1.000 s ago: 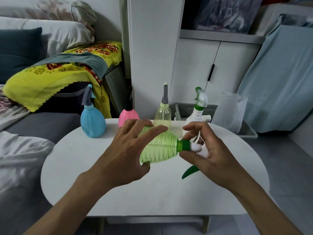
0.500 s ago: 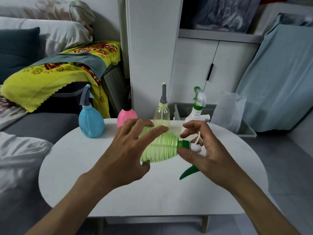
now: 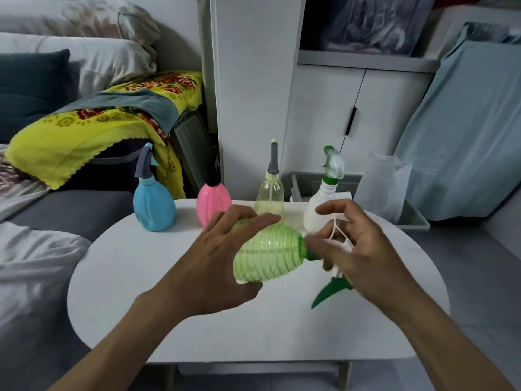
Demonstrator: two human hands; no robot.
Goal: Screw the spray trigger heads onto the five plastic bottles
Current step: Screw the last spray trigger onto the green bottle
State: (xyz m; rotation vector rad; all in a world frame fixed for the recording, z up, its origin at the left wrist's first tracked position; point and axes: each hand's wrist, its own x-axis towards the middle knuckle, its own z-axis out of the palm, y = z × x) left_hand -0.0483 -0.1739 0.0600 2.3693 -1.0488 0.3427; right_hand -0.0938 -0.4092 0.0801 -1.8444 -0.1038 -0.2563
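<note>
Spray trigger head [image 3: 332,292] mostly hidden behind blurred right hand [image 3: 363,252]; pink bottle's [image 3: 211,203] base behind left hand [image 3: 214,261].

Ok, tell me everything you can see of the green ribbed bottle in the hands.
The green ribbed bottle is translucent light green plastic with a rounded body ringed by horizontal ridges, and looks empty. It is held on its side above the white table, neck pointing to the person's right. The left hand wraps the body from the near side. At the neck sits a darker green collar, where the right hand grips the trigger head; its dark green lever hangs below. The head itself is blurred and mostly hidden.
</note>
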